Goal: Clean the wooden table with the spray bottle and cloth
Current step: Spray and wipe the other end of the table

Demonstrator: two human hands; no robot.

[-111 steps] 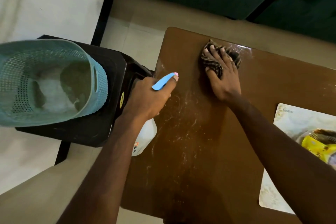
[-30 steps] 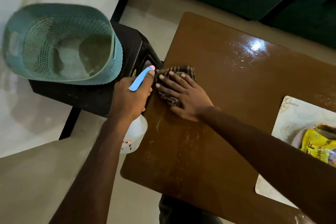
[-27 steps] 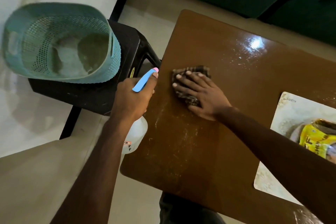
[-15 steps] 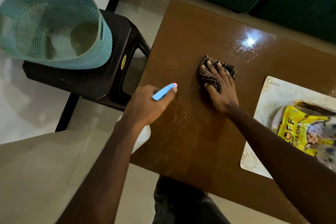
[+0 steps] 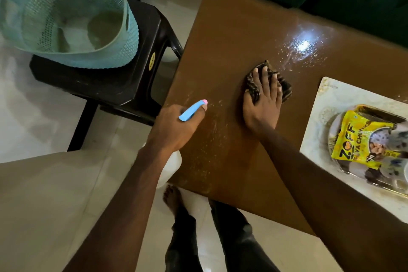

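My left hand point(image 5: 176, 127) curls round the white plastic spray bottle with the blue trigger head point(image 5: 191, 111), knuckles up, forearm reaching in from the near left. My right hand point(image 5: 261, 106) lies palm down, fingers straight and spread, pressing the dark striped cloth point(image 5: 286, 89), arm stretched from the near right.

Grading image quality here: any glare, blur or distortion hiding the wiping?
Head view: a bright glare spot sits on the wooden table beyond the cloth, not on it. Head view: dim room, yet the right hand on the cloth and the left hand round the spray bottle read clearly. Head view: wide-angle bowing of table edges; the basket looks slightly soft.
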